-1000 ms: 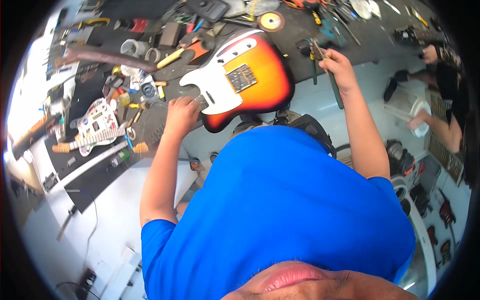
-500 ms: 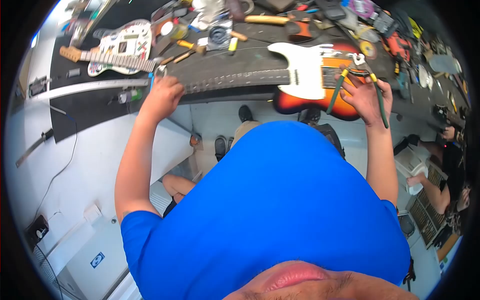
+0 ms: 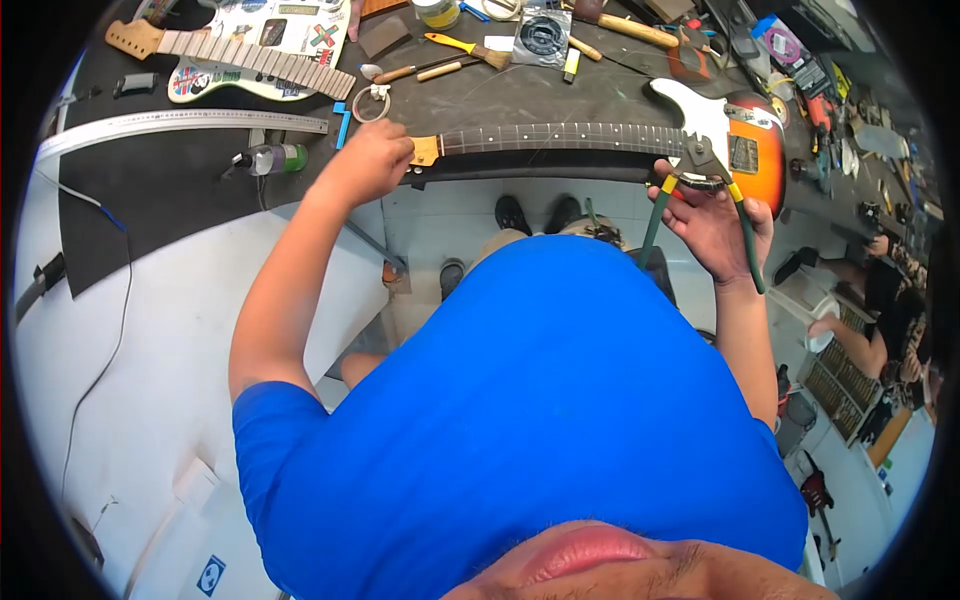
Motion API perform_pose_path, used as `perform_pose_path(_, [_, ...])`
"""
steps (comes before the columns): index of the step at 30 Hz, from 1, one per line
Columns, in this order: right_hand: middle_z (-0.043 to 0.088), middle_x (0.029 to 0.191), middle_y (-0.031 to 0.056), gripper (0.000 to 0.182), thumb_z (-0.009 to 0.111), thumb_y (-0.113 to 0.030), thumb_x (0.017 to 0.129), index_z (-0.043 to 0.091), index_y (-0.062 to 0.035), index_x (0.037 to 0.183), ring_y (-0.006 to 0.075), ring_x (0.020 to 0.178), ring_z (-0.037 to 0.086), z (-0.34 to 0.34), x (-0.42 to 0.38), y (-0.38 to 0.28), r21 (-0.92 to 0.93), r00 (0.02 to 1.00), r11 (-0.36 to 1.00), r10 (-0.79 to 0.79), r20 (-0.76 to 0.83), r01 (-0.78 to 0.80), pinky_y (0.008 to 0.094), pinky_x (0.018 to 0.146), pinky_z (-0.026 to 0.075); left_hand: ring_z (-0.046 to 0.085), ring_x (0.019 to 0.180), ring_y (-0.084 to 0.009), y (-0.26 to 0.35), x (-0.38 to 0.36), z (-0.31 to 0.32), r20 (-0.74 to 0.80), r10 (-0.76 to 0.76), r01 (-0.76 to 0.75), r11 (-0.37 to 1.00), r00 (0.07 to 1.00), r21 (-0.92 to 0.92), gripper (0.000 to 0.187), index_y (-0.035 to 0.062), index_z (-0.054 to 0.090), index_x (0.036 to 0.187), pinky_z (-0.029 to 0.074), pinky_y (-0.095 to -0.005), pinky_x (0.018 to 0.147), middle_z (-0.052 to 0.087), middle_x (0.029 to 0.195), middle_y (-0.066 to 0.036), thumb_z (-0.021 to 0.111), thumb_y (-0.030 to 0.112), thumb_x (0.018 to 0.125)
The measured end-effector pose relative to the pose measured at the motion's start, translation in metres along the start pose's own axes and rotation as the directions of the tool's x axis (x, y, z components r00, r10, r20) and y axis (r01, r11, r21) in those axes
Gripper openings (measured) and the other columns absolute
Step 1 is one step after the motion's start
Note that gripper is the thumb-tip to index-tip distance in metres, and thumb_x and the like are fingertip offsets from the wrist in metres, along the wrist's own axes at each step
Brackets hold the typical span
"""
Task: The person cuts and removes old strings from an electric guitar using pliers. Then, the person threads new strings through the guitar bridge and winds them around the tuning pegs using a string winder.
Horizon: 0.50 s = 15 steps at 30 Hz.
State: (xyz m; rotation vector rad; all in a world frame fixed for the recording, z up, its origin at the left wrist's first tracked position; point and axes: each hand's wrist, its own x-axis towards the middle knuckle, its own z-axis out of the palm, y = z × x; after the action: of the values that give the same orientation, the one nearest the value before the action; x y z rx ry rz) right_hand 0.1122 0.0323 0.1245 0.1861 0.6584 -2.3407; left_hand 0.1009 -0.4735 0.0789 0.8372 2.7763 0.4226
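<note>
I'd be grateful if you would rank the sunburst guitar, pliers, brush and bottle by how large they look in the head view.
1. Sunburst guitar
2. Pliers
Brush and bottle: too alike to rank.

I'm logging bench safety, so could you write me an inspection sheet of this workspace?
Surface: dark flat bench top, tools scattered along its far side.
Job's things: orange-and-black electric guitar; green-handled metal pliers, above it.
Clutter: stickered white guitar; yellow-handled brush; clear-and-green plastic bottle.
Hands: left hand at the pale wooden headstock; right hand holding the pliers.
Cables: thin dark cable at left.
Surroundings: another person's arm at right; dark red guitar below.
</note>
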Motion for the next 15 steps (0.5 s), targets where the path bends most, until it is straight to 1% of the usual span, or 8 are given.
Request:
perform_pose_path(2, [0.031,0.159,0.0393,0.057,0.069,-0.047,0.086,0.069,-0.0012,0.12,0.0521,0.142,0.04,0.004,0.003,0.004,0.005,0.996,1.0,-0.013,-0.088,0.014,0.0507,0.119,0.034,0.062,0.098,-0.0352,-0.018,-0.018,0.05,-0.05,-0.033,0.03,0.997,0.998,-0.066,0.006,0.0005,0.068,0.086,0.05,-0.0451,0.088,0.066,0.093,-0.013,0.07,0.006,0.084])
perform_pose_path(3, [0.031,0.158,0.0395,0.052,0.069,-0.047,0.086,0.069,-0.0015,0.112,0.0514,0.142,0.041,-0.002,0.005,0.006,0.033,0.997,0.999,0.003,-0.076,0.0,0.0502,0.118,0.035,0.062,0.097,-0.0353,-0.023,-0.023,0.068,-0.075,-0.051,0.044,0.994,0.996,-0.098,0.007,0.0005,0.068,0.086,0.051,-0.0453,0.087,0.065,0.092,-0.013,0.07,0.007,0.085])
perform_pose_path(5, [0.033,0.157,0.0398,0.046,0.07,-0.047,0.087,0.068,-0.0022,0.096,0.05,0.142,0.042,-0.022,0.011,0.016,0.101,0.999,0.995,0.022,-0.046,-0.017,0.0492,0.117,0.037,0.063,0.098,-0.0328,-0.025,-0.024,0.088,-0.139,-0.096,0.093,0.995,0.986,-0.026,0.006,0.0022,0.071,0.087,0.051,-0.0447,0.089,0.067,0.093,-0.011,0.07,0.008,0.085])
perform_pose_path(8, [0.035,0.155,0.0396,0.044,0.07,-0.047,0.087,0.062,-0.0037,0.088,0.0472,0.14,0.045,-0.026,0.02,0.038,0.154,0.987,0.988,0.053,-0.149,-0.03,0.0494,0.114,0.041,0.063,0.097,-0.0313,-0.022,-0.03,0.093,-0.186,-0.09,0.1,0.994,0.978,0.041,0.005,0.0044,0.07,0.084,0.051,-0.0447,0.088,0.066,0.092,-0.009,0.071,0.009,0.082])
perform_pose_path(9, [0.041,0.153,0.0355,0.042,0.069,-0.046,0.087,0.062,-0.005,0.088,0.0444,0.137,0.047,-0.018,0.021,0.047,0.164,0.968,0.986,0.056,-0.244,-0.016,0.0493,0.109,0.044,0.063,0.096,-0.0312,-0.021,-0.033,0.091,-0.174,-0.075,0.085,0.995,0.982,0.053,0.005,0.0048,0.069,0.083,0.05,-0.0448,0.087,0.066,0.09,-0.009,0.071,0.009,0.082])
perform_pose_path(12, [0.049,0.149,0.0299,0.037,0.069,-0.044,0.087,0.063,-0.0083,0.089,0.0437,0.136,0.048,-0.015,0.021,0.07,0.089,0.968,0.995,0.059,-0.246,-0.038,0.0485,0.108,0.044,0.062,0.092,-0.0313,-0.031,-0.025,0.073,-0.237,0.018,0.001,0.997,0.971,0.081,0.007,0.0057,0.065,0.081,0.05,-0.0452,0.083,0.063,0.087,-0.009,0.07,0.01,0.081])
perform_pose_path(13, [0.054,0.146,0.0254,0.031,0.069,-0.043,0.087,0.064,-0.0124,0.09,0.0433,0.135,0.049,-0.012,0.023,0.078,0.037,0.969,0.998,0.058,-0.24,-0.05,0.0485,0.108,0.041,0.062,0.09,-0.0314,-0.031,-0.024,0.064,-0.258,0.054,-0.034,0.996,0.964,0.083,0.007,0.006,0.064,0.08,0.05,-0.0453,0.081,0.062,0.086,-0.009,0.07,0.01,0.08])
perform_pose_path(15, [0.054,0.145,0.025,0.029,0.069,-0.042,0.087,0.065,-0.0137,0.091,0.0432,0.134,0.051,-0.005,0.036,0.1,-0.094,0.978,0.994,0.028,-0.206,-0.049,0.0488,0.11,0.04,0.061,0.09,-0.0327,-0.04,-0.014,0.037,-0.247,0.094,-0.074,0.993,0.964,0.09,0.007,0.0043,0.064,0.082,0.05,-0.0452,0.08,0.062,0.087,-0.011,0.07,0.009,0.082])
